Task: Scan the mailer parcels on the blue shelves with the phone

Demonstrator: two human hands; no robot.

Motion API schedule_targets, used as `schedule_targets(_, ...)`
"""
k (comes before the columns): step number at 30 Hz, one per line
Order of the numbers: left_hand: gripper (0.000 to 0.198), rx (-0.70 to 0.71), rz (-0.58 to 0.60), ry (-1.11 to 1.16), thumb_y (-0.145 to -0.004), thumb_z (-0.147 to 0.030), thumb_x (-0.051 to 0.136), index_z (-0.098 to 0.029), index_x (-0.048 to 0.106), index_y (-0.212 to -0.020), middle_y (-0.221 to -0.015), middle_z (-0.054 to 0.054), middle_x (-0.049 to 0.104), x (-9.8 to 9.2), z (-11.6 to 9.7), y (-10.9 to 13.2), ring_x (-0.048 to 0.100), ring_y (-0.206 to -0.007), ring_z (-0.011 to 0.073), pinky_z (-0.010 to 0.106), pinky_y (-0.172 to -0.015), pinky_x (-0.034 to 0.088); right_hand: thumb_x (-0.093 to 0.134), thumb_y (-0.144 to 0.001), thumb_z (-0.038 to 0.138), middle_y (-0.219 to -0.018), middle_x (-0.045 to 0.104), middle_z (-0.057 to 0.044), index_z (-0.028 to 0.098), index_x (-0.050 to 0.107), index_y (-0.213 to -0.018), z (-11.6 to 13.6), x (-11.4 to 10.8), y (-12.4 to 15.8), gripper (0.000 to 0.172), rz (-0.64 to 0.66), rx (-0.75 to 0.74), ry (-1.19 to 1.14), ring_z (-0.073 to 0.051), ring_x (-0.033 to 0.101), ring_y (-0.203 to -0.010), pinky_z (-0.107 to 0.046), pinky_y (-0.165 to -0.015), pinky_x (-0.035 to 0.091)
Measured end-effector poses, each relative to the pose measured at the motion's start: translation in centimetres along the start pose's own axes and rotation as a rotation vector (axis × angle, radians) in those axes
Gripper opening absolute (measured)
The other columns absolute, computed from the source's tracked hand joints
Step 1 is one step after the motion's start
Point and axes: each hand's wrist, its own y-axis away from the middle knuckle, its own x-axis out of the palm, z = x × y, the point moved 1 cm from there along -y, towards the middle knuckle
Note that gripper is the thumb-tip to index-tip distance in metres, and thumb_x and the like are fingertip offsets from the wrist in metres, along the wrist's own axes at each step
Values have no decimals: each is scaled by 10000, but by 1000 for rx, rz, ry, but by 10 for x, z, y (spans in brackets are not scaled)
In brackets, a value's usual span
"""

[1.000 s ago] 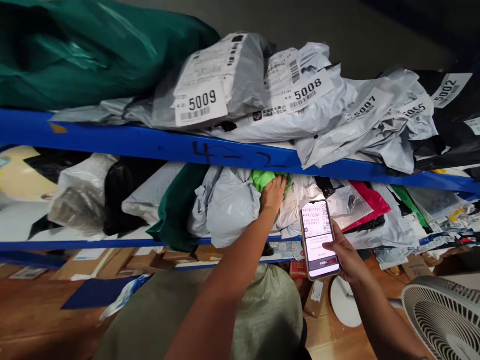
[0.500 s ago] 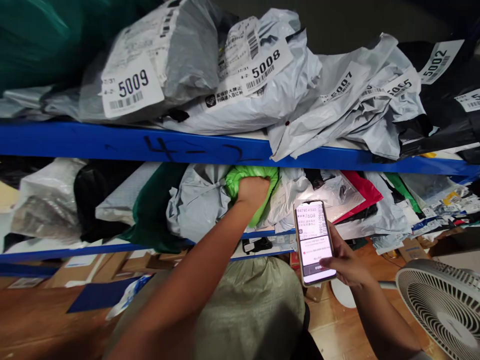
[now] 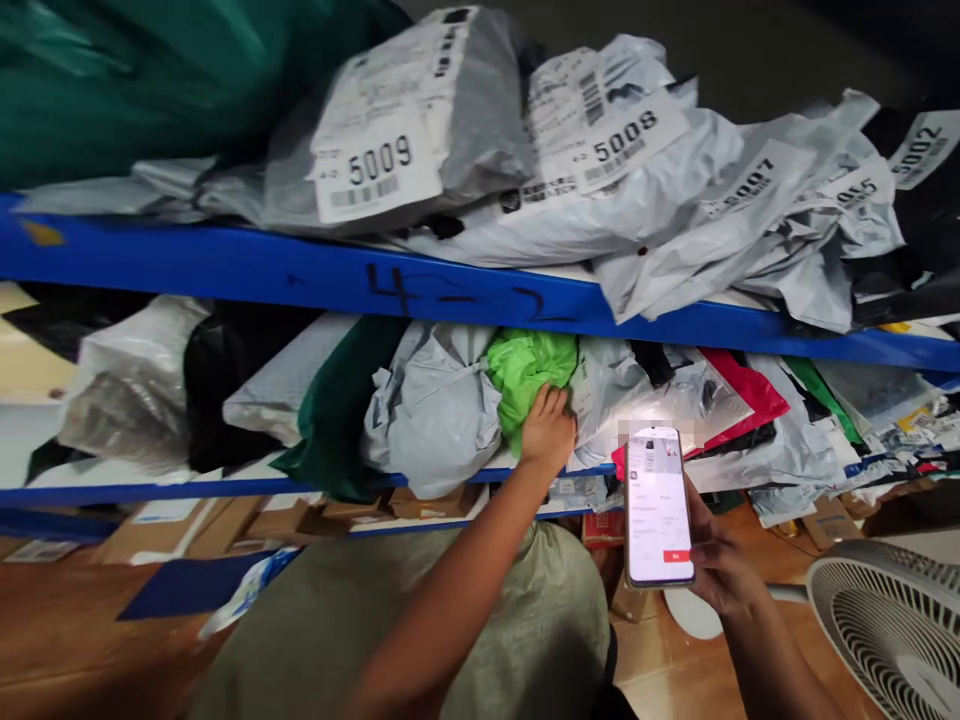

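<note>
A bright green plastic parcel bag sits crumpled on the lower shelf. My left hand lies against its lower right side, fingers bent over the surface but not clenched. To the left of the bag is a bulging grey-white parcel; to the right, a white parcel stands close to my fingertips. My right hand holds a smartphone upright below the shelf, thumb by a red button on its lit screen. The light at the phone's top falls on the white parcels behind.
Above runs a blue shelf beam marked 4-2, carrying parcels labelled 5009, 5008 and others. Dark green and black bags fill the lower shelf's left. A large woven sack stands before me. A fan is at right; cardboard boxes sit underneath.
My left hand has gone from a fist pressed into the green bag to looser fingers at its right side. The phone screen has switched to another page. The view has shifted left.
</note>
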Motion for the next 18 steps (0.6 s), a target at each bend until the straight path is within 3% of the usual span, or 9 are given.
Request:
schedule_targets(4,499,-153,7,120,-971,-253,322,-24,626,-1294,-1478,189,505,23,-9,13,344,-1466,212,441,-1237,231,737,-613,206,-1331,683,-49,350,540,-1385,-14,-27,3,810,-92,-11,-21,-285,656,-1166,-455,-974,505)
schedule_targets(8,536,-217,-33,248,-976,-236,292,-67,499,-1442,-1552,156,400,28,-14,17,307,-1485,178,428,-1229,239,759,-612,256,-1290,709,-40,394,538,-1380,-24,-42,4,811,-182,-28,-9,-288,691,-1093,-438,-887,538)
schedule_targets(14,591,-223,-84,315,-943,-167,419,-328,412,-1512,-1598,106,342,20,-23,17,316,-1481,193,457,-1210,240,800,-577,383,-1364,662,-62,404,425,-1465,-35,-42,-5,965,-269,-50,103,-331,678,-1120,-507,-990,476)
schedule_targets(18,565,-207,-93,344,-948,-225,476,-347,432,-1498,-1591,114,359,19,-23,17,327,-1477,212,465,-1205,241,791,-584,389,-1376,651,-79,384,429,-1469,-38,-36,-11,956,-246,-34,132,-349,671,-1127,-528,-978,481)
